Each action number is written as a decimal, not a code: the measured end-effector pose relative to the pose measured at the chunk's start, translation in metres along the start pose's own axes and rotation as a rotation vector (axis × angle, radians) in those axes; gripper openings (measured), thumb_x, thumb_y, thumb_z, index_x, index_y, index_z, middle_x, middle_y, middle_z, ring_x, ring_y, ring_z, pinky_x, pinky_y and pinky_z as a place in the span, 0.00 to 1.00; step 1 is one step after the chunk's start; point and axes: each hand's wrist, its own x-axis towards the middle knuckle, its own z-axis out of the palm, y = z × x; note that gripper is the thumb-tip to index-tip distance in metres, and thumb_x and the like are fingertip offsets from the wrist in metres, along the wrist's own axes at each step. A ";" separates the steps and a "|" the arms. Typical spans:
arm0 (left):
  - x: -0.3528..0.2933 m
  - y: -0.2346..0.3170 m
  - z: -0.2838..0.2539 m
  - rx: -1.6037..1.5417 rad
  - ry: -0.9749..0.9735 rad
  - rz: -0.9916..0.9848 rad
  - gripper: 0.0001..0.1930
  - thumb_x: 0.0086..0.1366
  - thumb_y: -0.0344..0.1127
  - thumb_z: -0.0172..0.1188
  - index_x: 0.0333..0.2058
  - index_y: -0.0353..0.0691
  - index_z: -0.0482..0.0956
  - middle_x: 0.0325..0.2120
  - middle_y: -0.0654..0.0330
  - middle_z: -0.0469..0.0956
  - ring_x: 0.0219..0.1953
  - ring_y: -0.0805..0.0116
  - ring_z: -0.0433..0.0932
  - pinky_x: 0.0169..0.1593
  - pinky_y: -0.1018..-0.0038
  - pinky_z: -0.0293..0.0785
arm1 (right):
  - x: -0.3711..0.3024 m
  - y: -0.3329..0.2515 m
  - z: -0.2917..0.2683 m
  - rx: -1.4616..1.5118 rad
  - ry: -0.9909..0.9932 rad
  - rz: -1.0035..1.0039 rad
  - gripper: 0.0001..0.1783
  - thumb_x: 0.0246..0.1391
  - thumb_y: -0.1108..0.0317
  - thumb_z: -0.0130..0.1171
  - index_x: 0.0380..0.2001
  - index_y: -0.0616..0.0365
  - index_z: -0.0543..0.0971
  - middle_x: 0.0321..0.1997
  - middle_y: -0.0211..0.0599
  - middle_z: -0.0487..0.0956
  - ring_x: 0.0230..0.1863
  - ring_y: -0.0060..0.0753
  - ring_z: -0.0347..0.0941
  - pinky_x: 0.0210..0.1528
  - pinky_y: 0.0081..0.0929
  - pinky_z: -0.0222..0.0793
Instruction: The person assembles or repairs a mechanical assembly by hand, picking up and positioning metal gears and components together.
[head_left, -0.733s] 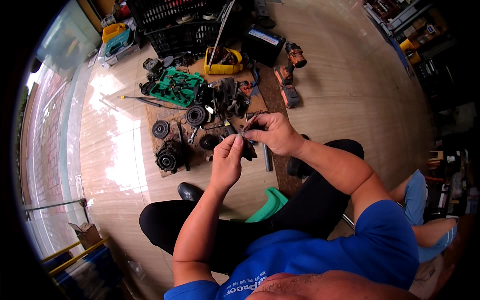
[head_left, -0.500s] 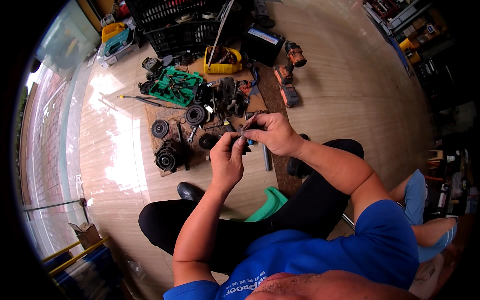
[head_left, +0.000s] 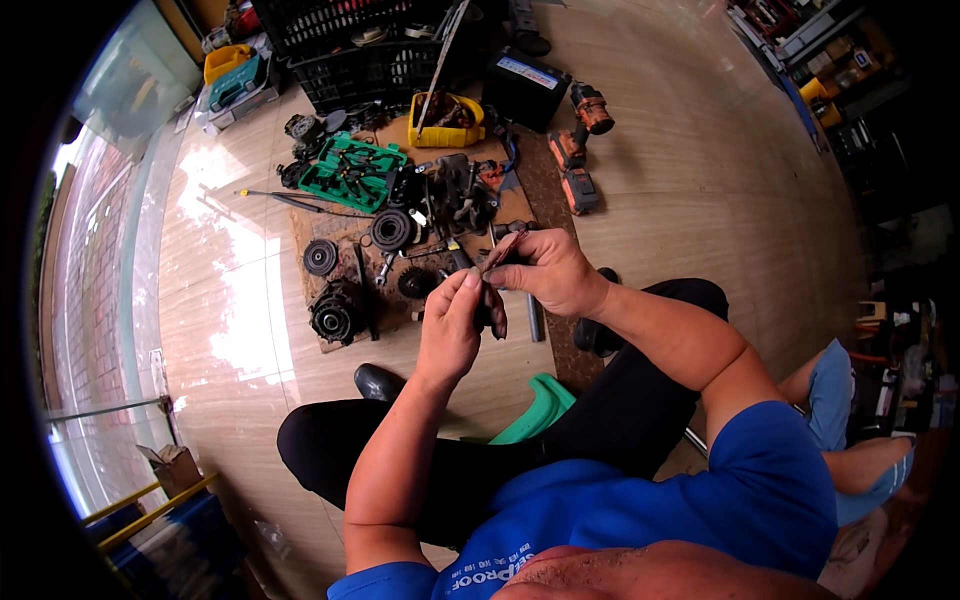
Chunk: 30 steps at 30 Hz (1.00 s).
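My left hand [head_left: 452, 325] and my right hand [head_left: 550, 272] meet fingertip to fingertip above the parts on the floor. Pinched between them is a small, thin, dark reddish-brown piece [head_left: 504, 249]; its exact kind is too small to tell. Thumb and fingers are closed on both hands. Dark shapes show just below the left fingertips, and I cannot tell whether they are soiled fingers or part of the piece. Beneath and beyond the hands lie a toothed black wheel [head_left: 414, 283], a round black pulley [head_left: 391, 230] and a hammer-like tool with a yellow-marked handle [head_left: 459, 254].
Cardboard [head_left: 330, 270] carries a round machine part [head_left: 338, 312], a smaller disc [head_left: 320, 257] and a green tool case [head_left: 352, 172]. Farther off stand a yellow bin [head_left: 447, 121], black battery [head_left: 524, 88], black crates [head_left: 375, 75] and cordless impact wrench [head_left: 577, 150]. Another person's leg [head_left: 832, 395] shows at right.
My left fingers have shifted slightly, and dark shapes below them show more. The reddish-brown piece between the fingertips stands out more. My right hand stays nearly in place.
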 end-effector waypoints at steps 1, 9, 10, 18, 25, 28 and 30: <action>0.000 0.000 -0.001 -0.001 0.000 -0.008 0.15 0.72 0.41 0.45 0.31 0.36 0.70 0.22 0.58 0.71 0.22 0.69 0.71 0.27 0.75 0.70 | 0.000 0.000 0.000 -0.004 0.005 0.005 0.03 0.56 0.77 0.58 0.33 0.67 0.78 0.29 0.35 0.80 0.30 0.22 0.76 0.35 0.20 0.74; 0.002 -0.001 0.004 0.248 0.075 0.066 0.15 0.72 0.41 0.46 0.32 0.35 0.71 0.24 0.59 0.73 0.25 0.70 0.73 0.32 0.75 0.70 | 0.001 0.007 -0.005 -0.181 0.080 -0.011 0.04 0.55 0.77 0.59 0.34 0.66 0.79 0.31 0.33 0.80 0.31 0.19 0.75 0.34 0.19 0.73; 0.001 -0.002 0.002 0.269 0.062 0.083 0.15 0.72 0.41 0.46 0.32 0.35 0.71 0.24 0.59 0.73 0.25 0.70 0.73 0.32 0.75 0.70 | 0.001 0.007 -0.005 -0.148 0.064 -0.017 0.04 0.55 0.77 0.59 0.34 0.66 0.79 0.31 0.33 0.80 0.31 0.19 0.75 0.34 0.19 0.73; 0.002 0.002 0.007 0.048 -0.011 0.040 0.16 0.72 0.39 0.46 0.29 0.35 0.71 0.22 0.62 0.75 0.25 0.78 0.71 0.31 0.79 0.68 | -0.001 0.002 -0.006 -0.051 0.020 -0.004 0.05 0.56 0.77 0.59 0.36 0.66 0.79 0.31 0.33 0.80 0.31 0.19 0.75 0.34 0.18 0.73; 0.001 -0.007 0.005 0.327 0.149 0.124 0.10 0.69 0.36 0.54 0.35 0.33 0.75 0.23 0.66 0.74 0.27 0.80 0.71 0.32 0.81 0.68 | 0.001 0.001 -0.001 -0.131 0.099 0.079 0.05 0.55 0.76 0.59 0.35 0.64 0.79 0.31 0.29 0.80 0.32 0.16 0.74 0.36 0.16 0.71; 0.000 -0.008 0.001 0.447 0.189 0.171 0.08 0.67 0.35 0.57 0.34 0.35 0.75 0.23 0.67 0.74 0.26 0.81 0.70 0.30 0.80 0.68 | -0.002 0.006 0.000 -0.115 0.094 0.088 0.05 0.55 0.75 0.59 0.35 0.63 0.79 0.32 0.28 0.79 0.34 0.15 0.73 0.38 0.16 0.71; -0.002 -0.002 0.002 0.537 0.197 0.234 0.09 0.68 0.35 0.55 0.32 0.34 0.75 0.20 0.67 0.72 0.24 0.81 0.69 0.29 0.80 0.67 | -0.001 0.006 0.001 -0.129 0.086 0.081 0.05 0.55 0.76 0.59 0.36 0.64 0.79 0.33 0.29 0.79 0.35 0.16 0.74 0.39 0.17 0.71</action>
